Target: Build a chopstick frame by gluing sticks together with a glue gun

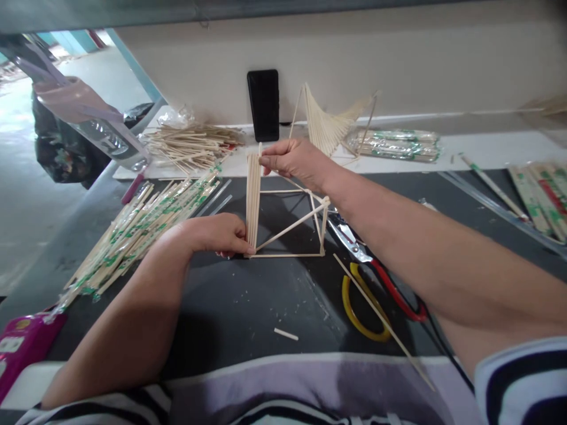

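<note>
A small frame of wooden chopsticks (pixel 287 255) stands on the dark table, with a row of sticks (pixel 252 200) set side by side along its left side. My left hand (pixel 228 235) is closed at the lower left corner of the frame, thumb and fingers pressed on the ends of the sticks. My right hand (pixel 290 158) pinches the upper end of a chopstick (pixel 260 149) at the right edge of the row. Under my right forearm lie scissors (pixel 367 295) with one red and one yellow handle. A loose stick (pixel 385 321) crosses the yellow handle.
Wrapped chopsticks (pixel 146 230) and a pile of bare ones (pixel 186 144) lie at left. A black phone (pixel 264 106) leans on the wall beside a fan-shaped stick structure (pixel 328 121). A bottle (pixel 101 130) and a magenta device (pixel 31 342) are at far left. More packs (pixel 398 144) sit behind.
</note>
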Demonstrator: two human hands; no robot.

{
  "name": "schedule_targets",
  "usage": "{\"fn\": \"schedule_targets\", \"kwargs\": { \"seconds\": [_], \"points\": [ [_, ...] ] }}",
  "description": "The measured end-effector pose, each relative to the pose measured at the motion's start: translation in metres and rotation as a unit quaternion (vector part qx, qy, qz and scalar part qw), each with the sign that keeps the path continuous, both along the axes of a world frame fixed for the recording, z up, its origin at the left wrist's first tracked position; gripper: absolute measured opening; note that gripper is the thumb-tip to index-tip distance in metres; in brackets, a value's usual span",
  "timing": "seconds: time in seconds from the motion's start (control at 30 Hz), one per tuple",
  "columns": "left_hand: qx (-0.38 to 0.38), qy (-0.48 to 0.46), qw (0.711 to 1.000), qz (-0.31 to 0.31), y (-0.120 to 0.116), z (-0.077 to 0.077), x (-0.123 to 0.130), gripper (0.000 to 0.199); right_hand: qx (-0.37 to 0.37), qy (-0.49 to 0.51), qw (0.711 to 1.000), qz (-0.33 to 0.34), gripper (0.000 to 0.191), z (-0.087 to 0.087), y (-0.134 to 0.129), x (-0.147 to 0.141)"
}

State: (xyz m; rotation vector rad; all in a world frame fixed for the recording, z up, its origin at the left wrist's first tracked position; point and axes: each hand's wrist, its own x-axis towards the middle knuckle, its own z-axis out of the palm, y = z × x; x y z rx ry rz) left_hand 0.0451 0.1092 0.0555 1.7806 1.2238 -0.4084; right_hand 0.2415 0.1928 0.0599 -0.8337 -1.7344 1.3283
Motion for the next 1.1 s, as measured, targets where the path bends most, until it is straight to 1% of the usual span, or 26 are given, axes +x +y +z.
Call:
{"fn": "schedule_targets", "kwargs": {
  "seconds": [0.23,0.4,0.5,0.67,0.73,0.87,1.0,1.1],
  "points": [
    [0.003,0.009,1.0,-0.015,0.0034,0.0014,-0.0044,0.028,-0.014,0.009,1.0,-0.014,0.02,-0.0005,-0.0024,0.0008],
    [0.005,0.009,1.0,-0.014,0.0024,-0.0002,-0.002,0.025,-0.039,0.01,0.999,-0.032,0.012,0.0024,-0.0049,-0.0012],
    [0.01,0.01,1.0,-0.022,0.0023,-0.0019,-0.001,0.026,-0.034,0.016,0.999,-0.037,0.012,0.003,-0.0063,-0.0015],
    [0.046,0.021,0.997,-0.064,0.0037,-0.0019,0.0007,0.031,-0.02,0.012,0.999,-0.028,0.013,0.0019,-0.0054,-0.0004],
    [0.047,0.019,0.997,-0.066,0.0039,-0.0018,0.0012,0.032,-0.017,0.004,0.999,-0.03,0.012,0.0016,-0.0046,0.0],
    [0.022,0.014,0.999,-0.041,0.0027,-0.0023,0.0005,0.033,-0.004,-0.006,0.999,-0.034,0.018,0.0011,-0.0043,0.0007],
    [0.019,0.006,0.999,-0.037,0.0007,-0.003,-0.0007,0.032,0.002,-0.005,0.999,-0.033,0.027,0.0007,-0.0058,0.0004],
    [0.01,-0.002,1.0,-0.027,0.0004,-0.003,-0.0009,0.031,0.001,0.002,0.999,-0.038,0.03,0.0002,-0.0065,-0.0007]
  ]
}}
